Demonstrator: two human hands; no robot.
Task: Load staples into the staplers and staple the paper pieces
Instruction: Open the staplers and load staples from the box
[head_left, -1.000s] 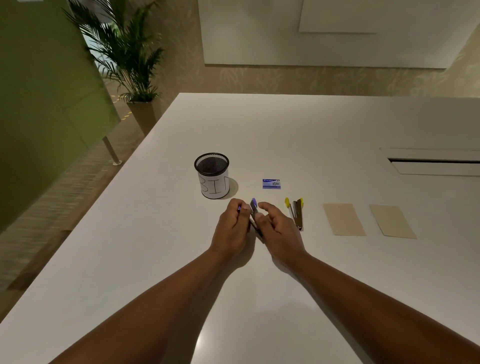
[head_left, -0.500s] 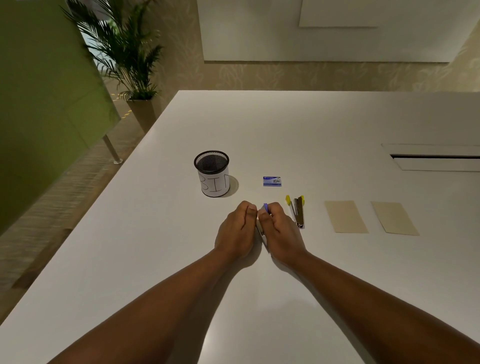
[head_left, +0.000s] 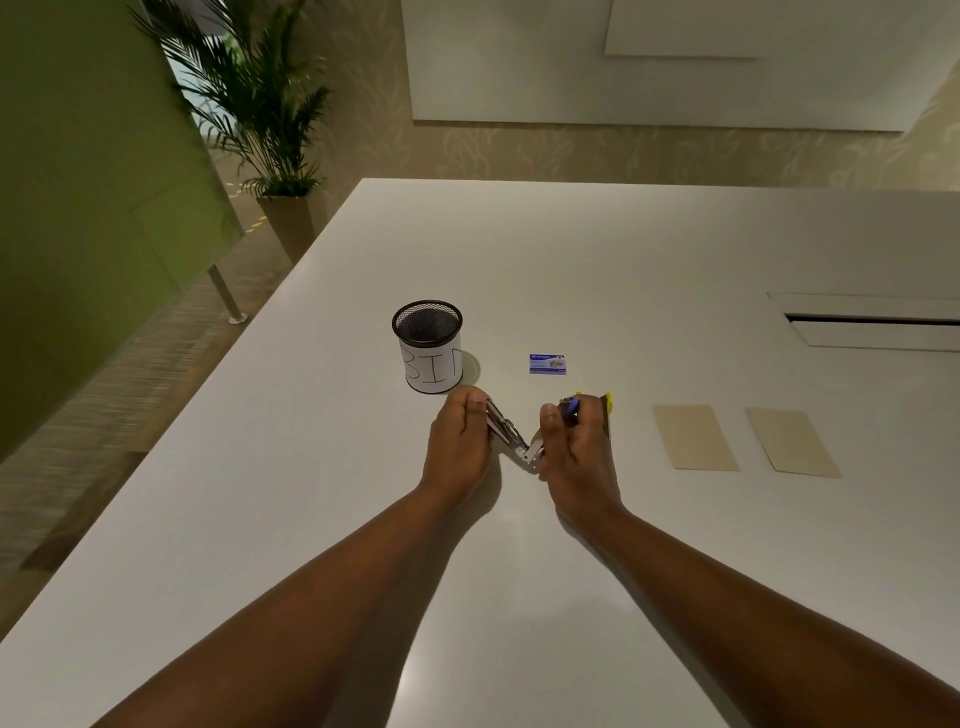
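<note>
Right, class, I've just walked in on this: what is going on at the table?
A person has a blue stapler swung open between both hands: the left hand holds one arm, the right hand the blue-tipped one. A yellow stapler lies behind the right hand. The staple box and two paper pieces lie untouched.

Both hands, left hand (head_left: 460, 441) and right hand (head_left: 574, 447), sit mid-table around the opened blue stapler (head_left: 511, 439). Ahead-left, the mesh cup (head_left: 428, 345) stands upright, near the left knuckles. Staple box (head_left: 547, 364) lies ahead, apart from both hands, with a bare lane between it and the cup. Yellow stapler (head_left: 607, 410) lies just behind the right hand. Two paper pieces (head_left: 693, 436) lie flat further right. Bare white table (head_left: 571, 260) beyond.
</note>
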